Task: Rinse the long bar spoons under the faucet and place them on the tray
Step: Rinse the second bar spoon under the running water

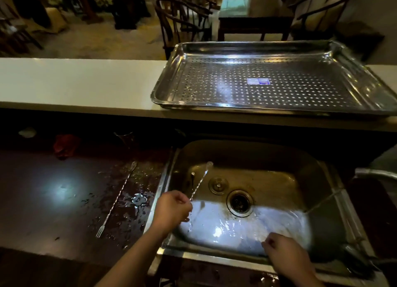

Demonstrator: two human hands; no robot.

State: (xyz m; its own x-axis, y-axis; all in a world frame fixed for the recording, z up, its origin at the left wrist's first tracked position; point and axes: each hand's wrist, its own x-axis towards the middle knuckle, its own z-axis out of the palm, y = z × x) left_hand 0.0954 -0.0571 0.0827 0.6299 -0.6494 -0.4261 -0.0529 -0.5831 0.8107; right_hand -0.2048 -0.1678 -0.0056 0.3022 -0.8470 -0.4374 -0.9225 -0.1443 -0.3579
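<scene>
My left hand (171, 209) grips a long twisted bar spoon (200, 181) by its middle over the left side of the steel sink (318, 164); the bowl end points up and away, the fork end hangs down near the wet sink floor. A second bar spoon (117, 198) lies on the dark wet counter left of the sink, fork end toward me. My right hand (283, 252) hovers over the sink's near edge with fingers loosely curled, holding nothing. The faucet (373, 174) enters at the right edge, a thin stream running into the sink. The perforated steel tray (384, 93) sits on the white ledge behind.
A strainer plug (218, 185) lies in the sink beside the drain (240, 203). A red object (64, 146) and a glass (124, 136) stand in shadow at the back of the dark counter. Chairs and a table are beyond the white ledge (75, 82).
</scene>
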